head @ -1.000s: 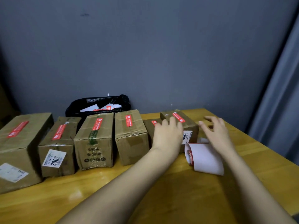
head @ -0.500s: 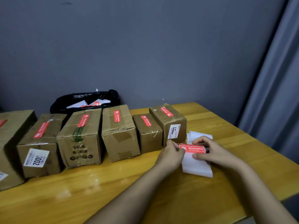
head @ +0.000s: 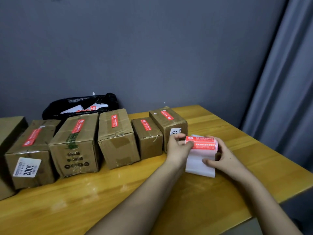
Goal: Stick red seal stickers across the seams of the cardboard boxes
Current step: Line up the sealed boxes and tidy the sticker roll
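Note:
Several brown cardboard boxes stand in a row along the wooden table [head: 118,197], each with a red seal sticker across its top seam, from the left labelled box [head: 32,150] to the rightmost box [head: 171,122]. In front of the rightmost box both hands hold a roll of red seal stickers [head: 201,142] with white backing paper [head: 198,163] hanging from it. My right hand [head: 221,156] grips the roll from the right. My left hand [head: 177,146] pinches the left end of a red sticker on the roll.
A black plastic bag [head: 79,104] with white and red paper scraps lies behind the boxes against the grey wall. A grey curtain [head: 288,82] hangs at the right. The table's right edge runs close to my right forearm.
Both hands left the rightmost box and came down to the sticker roll. It is now lifted off the table, with the left fingers pinching a sticker's end.

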A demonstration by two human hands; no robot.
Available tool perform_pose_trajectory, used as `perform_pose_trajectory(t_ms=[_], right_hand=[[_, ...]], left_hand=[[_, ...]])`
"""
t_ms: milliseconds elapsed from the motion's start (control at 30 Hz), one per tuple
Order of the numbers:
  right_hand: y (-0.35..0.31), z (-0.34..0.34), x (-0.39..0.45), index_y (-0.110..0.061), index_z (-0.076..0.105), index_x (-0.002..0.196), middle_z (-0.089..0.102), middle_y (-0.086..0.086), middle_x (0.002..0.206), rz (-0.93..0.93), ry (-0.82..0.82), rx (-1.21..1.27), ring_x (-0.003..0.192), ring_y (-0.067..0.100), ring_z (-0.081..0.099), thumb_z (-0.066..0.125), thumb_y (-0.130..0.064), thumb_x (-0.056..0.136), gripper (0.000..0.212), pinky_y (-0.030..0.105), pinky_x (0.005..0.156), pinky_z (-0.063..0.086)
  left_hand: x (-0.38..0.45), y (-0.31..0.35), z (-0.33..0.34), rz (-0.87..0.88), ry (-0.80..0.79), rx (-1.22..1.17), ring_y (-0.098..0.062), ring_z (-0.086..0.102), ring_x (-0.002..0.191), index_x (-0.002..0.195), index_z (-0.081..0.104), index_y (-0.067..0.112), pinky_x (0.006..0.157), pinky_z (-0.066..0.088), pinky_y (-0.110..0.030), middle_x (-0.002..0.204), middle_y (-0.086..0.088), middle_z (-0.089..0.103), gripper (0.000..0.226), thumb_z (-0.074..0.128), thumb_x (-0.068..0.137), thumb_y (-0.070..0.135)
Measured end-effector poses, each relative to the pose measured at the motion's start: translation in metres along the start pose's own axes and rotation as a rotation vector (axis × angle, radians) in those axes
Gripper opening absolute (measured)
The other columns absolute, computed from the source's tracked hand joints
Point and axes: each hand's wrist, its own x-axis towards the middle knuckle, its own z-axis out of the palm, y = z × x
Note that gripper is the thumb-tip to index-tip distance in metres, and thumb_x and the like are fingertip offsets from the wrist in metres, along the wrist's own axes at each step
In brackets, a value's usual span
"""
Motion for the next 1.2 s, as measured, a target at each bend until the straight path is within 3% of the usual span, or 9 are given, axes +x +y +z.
perform_pose_trajectory(t_ms=[267,433,600,667,733,800,900,1100,1200], right_hand=[[-0.005,-0.006,0.008,-0.025,0.062,0.095,0.064,-0.011,0.089,-0.015,0.198,-0.06,0.083,0.009,0.061,0.068,-0.001,0.085,0.026,0.012,0.065,0.046],[0.016,-0.015,0.019,-0.032,0.064,0.088,0.066,-0.007,0.096,-0.062,0.187,-0.333,0.097,0.021,0.061,0.063,0.007,0.081,0.04,0.04,0.087,0.05],[0.02,-0.03,0.024,-0.03,0.057,0.103,0.056,-0.011,0.113,0.024,-0.054,-0.508,0.116,0.014,0.044,0.06,0.01,0.079,0.048,0.02,0.092,0.032],[0.013,-0.035,0.024,-0.025,0.06,0.092,0.06,-0.009,0.104,0.015,0.059,-0.336,0.107,0.016,0.052,0.049,0.018,0.08,0.046,0.018,0.085,0.04],[0.011,-0.036,0.029,-0.02,0.06,0.085,0.062,-0.001,0.1,-0.054,0.388,-0.342,0.104,0.026,0.053,0.045,0.014,0.081,0.038,0.031,0.085,0.042],[0.008,-0.034,0.037,-0.017,0.062,0.108,0.059,0.007,0.12,-0.009,0.517,-0.556,0.117,0.031,0.046,0.049,-0.002,0.09,0.028,0.041,0.095,0.035],[0.013,-0.026,0.049,-0.019,0.046,0.139,0.044,0.005,0.146,0.181,0.253,-0.727,0.133,0.029,0.038,0.044,-0.034,0.1,0.042,0.043,0.107,0.027],[0.017,-0.007,0.036,-0.027,0.067,0.095,0.069,-0.007,0.089,-0.046,0.472,-0.389,0.095,0.022,0.061,0.05,-0.025,0.095,0.017,0.045,0.088,0.047],[0.018,-0.011,0.038,-0.022,0.063,0.114,0.061,-0.002,0.108,-0.023,0.48,-0.403,0.11,0.025,0.054,0.056,-0.022,0.092,0.023,0.05,0.098,0.041]], left_hand=[[-0.004,0.035,0.002,-0.024,-0.179,0.08,-0.006,0.056,0.083,0.119,0.051,0.017,0.059,0.045,-0.012,0.1,0.0,0.059,0.034,0.064,0.088,0.014],[-0.007,0.028,-0.005,-0.064,-0.244,0.221,-0.004,0.055,0.075,0.111,0.052,0.017,0.063,0.045,-0.014,0.092,0.002,0.057,0.025,0.06,0.088,0.011],[-0.008,0.012,-0.016,-0.142,-0.28,0.412,-0.009,0.054,0.075,0.107,0.05,0.021,0.053,0.041,-0.019,0.098,-0.002,0.058,0.023,0.059,0.087,0.014],[-0.006,0.008,-0.019,-0.147,-0.28,0.442,-0.011,0.055,0.081,0.107,0.05,0.021,0.052,0.04,-0.019,0.103,-0.003,0.058,0.022,0.059,0.088,0.015],[-0.004,0.006,-0.022,-0.152,-0.288,0.45,-0.013,0.057,0.088,0.109,0.05,0.02,0.061,0.045,-0.019,0.105,-0.004,0.058,0.023,0.058,0.088,0.014],[-0.003,0.004,-0.024,-0.156,-0.297,0.458,-0.013,0.059,0.091,0.111,0.05,0.02,0.069,0.048,-0.02,0.105,-0.003,0.059,0.025,0.059,0.089,0.015],[-0.002,-0.001,-0.025,-0.149,-0.307,0.446,-0.011,0.059,0.086,0.111,0.049,0.019,0.07,0.049,-0.019,0.101,-0.002,0.06,0.024,0.059,0.09,0.014],[0.003,-0.012,-0.021,-0.11,-0.269,0.407,-0.01,0.058,0.082,0.11,0.048,0.018,0.069,0.048,-0.02,0.095,-0.002,0.057,0.023,0.057,0.09,0.01],[0.005,-0.014,-0.017,-0.103,-0.251,0.395,-0.008,0.057,0.079,0.112,0.049,0.017,0.066,0.047,-0.018,0.096,-0.003,0.057,0.023,0.056,0.091,0.01]])
